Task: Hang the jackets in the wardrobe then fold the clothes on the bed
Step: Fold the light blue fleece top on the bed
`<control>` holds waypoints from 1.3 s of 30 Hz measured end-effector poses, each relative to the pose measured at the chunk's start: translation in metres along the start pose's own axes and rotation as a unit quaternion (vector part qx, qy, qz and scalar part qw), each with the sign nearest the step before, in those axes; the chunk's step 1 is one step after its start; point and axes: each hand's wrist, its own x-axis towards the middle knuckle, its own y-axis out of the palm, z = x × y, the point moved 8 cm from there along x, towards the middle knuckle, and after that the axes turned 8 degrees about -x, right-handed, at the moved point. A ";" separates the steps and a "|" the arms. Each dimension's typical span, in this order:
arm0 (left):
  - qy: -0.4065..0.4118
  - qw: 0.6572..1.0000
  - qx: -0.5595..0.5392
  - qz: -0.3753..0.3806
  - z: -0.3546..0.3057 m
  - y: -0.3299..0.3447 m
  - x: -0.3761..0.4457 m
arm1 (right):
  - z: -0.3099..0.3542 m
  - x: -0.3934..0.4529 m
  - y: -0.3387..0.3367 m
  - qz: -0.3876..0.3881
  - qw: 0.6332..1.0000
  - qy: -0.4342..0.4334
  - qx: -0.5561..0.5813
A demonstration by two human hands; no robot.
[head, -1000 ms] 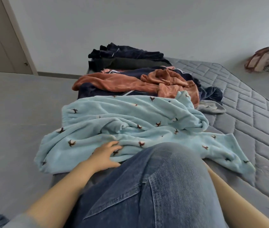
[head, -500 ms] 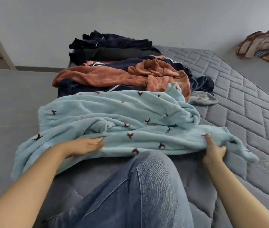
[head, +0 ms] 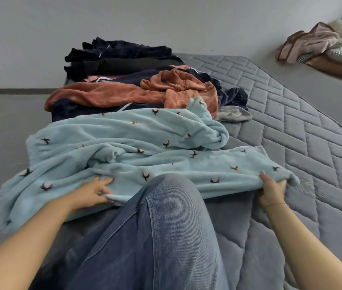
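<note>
Head view: both hands pinch the near edge of the light-blue fleece garment [head: 124, 147], left hand [head: 91, 193] and right hand [head: 271, 190] apart, spread across the grey bed [head: 291, 126] before the knee.

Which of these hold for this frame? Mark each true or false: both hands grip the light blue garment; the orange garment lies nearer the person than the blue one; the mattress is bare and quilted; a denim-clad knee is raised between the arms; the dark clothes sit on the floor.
1. Both the left hand and right hand grip the light blue garment. True.
2. The orange garment lies nearer the person than the blue one. False: it lies beyond it.
3. The mattress is bare and quilted. True.
4. A denim-clad knee is raised between the arms. True.
5. The dark clothes sit on the floor. False: they lie on the mattress's far end.
</note>
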 end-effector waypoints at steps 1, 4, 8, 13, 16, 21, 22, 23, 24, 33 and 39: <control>-0.001 1.000 -0.008 0.024 -0.003 0.001 -0.004 | -0.012 -0.002 -0.010 -0.023 0.999 0.021 -0.013; -0.031 0.993 -0.005 0.116 -0.004 0.010 -0.018 | -0.051 -0.006 -0.034 -0.060 0.993 0.071 -0.067; -0.072 0.983 -0.053 0.163 -0.004 0.014 -0.031 | -0.041 -0.022 -0.042 -0.125 0.981 0.005 -0.147; -0.010 0.993 -0.112 -0.028 -0.024 -0.022 -0.015 | -0.004 -0.036 0.009 -0.051 0.880 -0.190 -0.433; 0.058 0.983 -0.108 -0.138 -0.051 -0.044 0.007 | -0.012 -0.034 0.062 0.138 0.843 -0.223 -0.469; 0.079 0.991 0.014 -0.107 -0.088 -0.039 0.057 | -0.008 -0.015 0.103 0.241 0.752 -0.276 -0.549; 0.074 0.991 0.040 -0.100 -0.091 -0.035 0.065 | -0.006 -0.008 0.106 0.246 0.740 -0.275 -0.562; 0.067 0.991 0.069 -0.097 -0.092 -0.031 0.073 | -0.003 0.000 0.107 0.247 0.730 -0.276 -0.574; 0.063 0.988 0.102 -0.098 -0.094 -0.027 0.080 | 0.001 0.008 0.108 0.242 0.723 -0.277 -0.585; 0.079 0.957 0.179 -0.216 -0.089 -0.021 0.122 | 0.013 0.077 0.113 0.183 0.611 -0.300 -0.709; 0.049 0.933 0.188 -0.304 -0.098 -0.062 0.139 | 0.038 0.100 0.126 0.092 0.692 -0.300 -0.651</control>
